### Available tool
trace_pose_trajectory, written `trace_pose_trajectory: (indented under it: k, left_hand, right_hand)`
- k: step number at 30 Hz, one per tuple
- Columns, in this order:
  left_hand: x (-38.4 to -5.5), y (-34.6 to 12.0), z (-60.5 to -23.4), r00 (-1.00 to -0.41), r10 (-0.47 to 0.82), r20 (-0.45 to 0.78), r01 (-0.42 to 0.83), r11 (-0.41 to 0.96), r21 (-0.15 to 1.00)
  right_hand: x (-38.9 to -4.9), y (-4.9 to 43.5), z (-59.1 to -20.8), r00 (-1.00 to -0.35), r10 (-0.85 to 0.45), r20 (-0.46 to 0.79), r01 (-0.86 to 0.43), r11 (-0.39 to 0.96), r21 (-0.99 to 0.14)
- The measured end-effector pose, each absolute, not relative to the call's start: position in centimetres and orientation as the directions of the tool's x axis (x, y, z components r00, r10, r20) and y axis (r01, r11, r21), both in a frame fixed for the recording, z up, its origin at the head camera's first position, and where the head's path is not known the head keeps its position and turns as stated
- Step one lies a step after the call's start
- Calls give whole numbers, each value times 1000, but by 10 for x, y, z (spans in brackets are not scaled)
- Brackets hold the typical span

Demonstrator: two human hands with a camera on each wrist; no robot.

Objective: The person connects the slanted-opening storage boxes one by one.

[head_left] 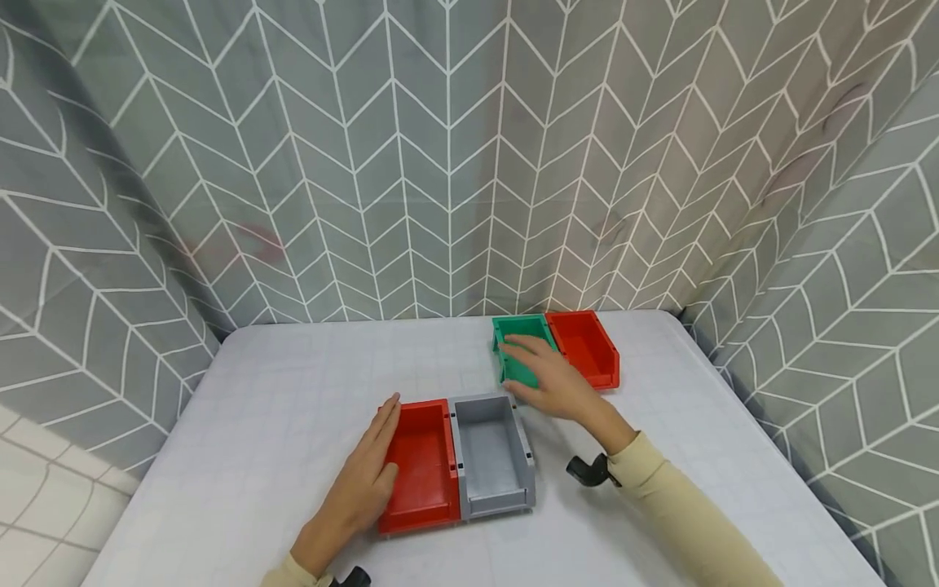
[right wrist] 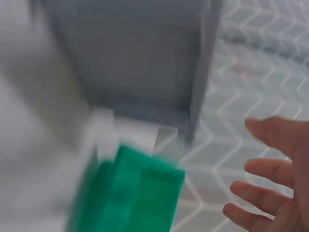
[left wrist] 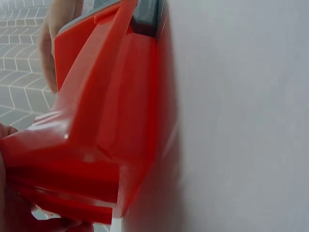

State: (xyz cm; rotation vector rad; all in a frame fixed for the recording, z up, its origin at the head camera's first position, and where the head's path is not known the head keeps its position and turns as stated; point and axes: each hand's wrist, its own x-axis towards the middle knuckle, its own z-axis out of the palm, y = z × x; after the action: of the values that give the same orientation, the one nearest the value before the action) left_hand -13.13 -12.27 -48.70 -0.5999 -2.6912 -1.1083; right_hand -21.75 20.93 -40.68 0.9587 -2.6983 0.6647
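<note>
Side by side near the front stand a red bin (head_left: pixel 420 469) and a grey bin (head_left: pixel 490 452), their edges meeting. My left hand (head_left: pixel 364 473) lies along the red bin's left wall, fingers straight; the left wrist view shows that red wall (left wrist: pixel 96 96) close up. Farther back, a green bin (head_left: pixel 519 368) adjoins a second red bin (head_left: pixel 584 346). Over the green bin's front part hovers my right hand (head_left: pixel 546 375), fingers spread and holding nothing. In the right wrist view its fingers (right wrist: pixel 263 198) are apart from the blurred green bin (right wrist: pixel 133 193).
All the bins stand on a white-covered table (head_left: pixel 293 383). A grey curtain with white chevrons (head_left: pixel 440 163) hangs behind the table and along both sides. Each wrist wears a small black camera, such as the right one (head_left: pixel 589 470).
</note>
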Motion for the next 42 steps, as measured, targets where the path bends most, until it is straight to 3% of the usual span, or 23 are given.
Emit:
trace_pose_trajectory:
  k: [5,15,22,31,42]
  left_hand:
    - [-132,-131,-485,-904,306,297,427,645,634]
    - [-134,-142,-485,-902,303,307,431,649,626]
    - [-133,-142,-487,-899,304,315,437,643,629]
    - [-134,-142,-487,-894,310,324,449,639,625]
    - [-134,-142,-487,-899,300,319,437,662,608]
  right_hand:
    - [-259,231,-403,-811,-492,317,-583,732,-353]
    - [-316,240,-405,-821,-487,298,-560,789,-252]
    - [-343,242,-417,-832,-505,228,-554,769,-319]
    - [-355,245,-420,-910,-411,58,-397,820,-413]
    - [-360,250,-433,-917,-376,132,-390,781,-487]
